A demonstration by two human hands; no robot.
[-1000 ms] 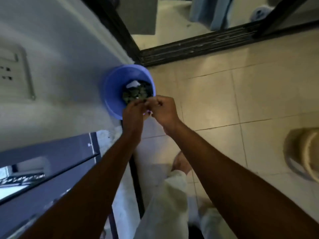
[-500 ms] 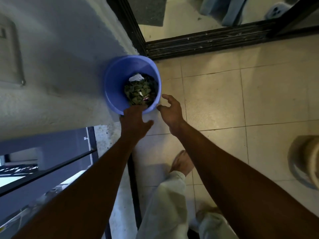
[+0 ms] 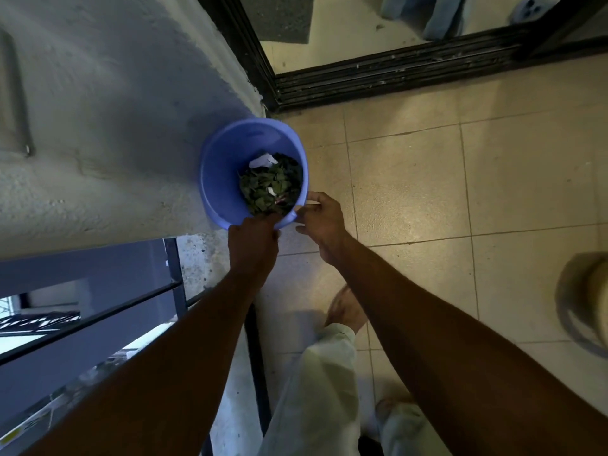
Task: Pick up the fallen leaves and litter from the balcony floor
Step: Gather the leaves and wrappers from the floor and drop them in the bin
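Observation:
A blue plastic bucket (image 3: pixel 220 179) stands on the tiled floor against the white wall. Inside lie dark green leaves (image 3: pixel 268 189) and a scrap of white paper (image 3: pixel 261 159). My left hand (image 3: pixel 253 245) is at the near rim of the bucket, fingers curled over its edge; the fingertips are hidden. My right hand (image 3: pixel 324 218) is at the rim's right side, fingers curled round the edge there.
A dark sliding-door track (image 3: pixel 394 77) crosses the top. A balcony railing (image 3: pixel 174 274) runs at the lower left beside a concrete ledge. A round beige pot (image 3: pixel 589 297) sits at the right edge. My bare foot (image 3: pixel 345 307) stands on the tiles (image 3: pixel 411 192).
Both hands were together above the bucket holding leaves; they let go, opened, and have now come down onto the bucket's near rim.

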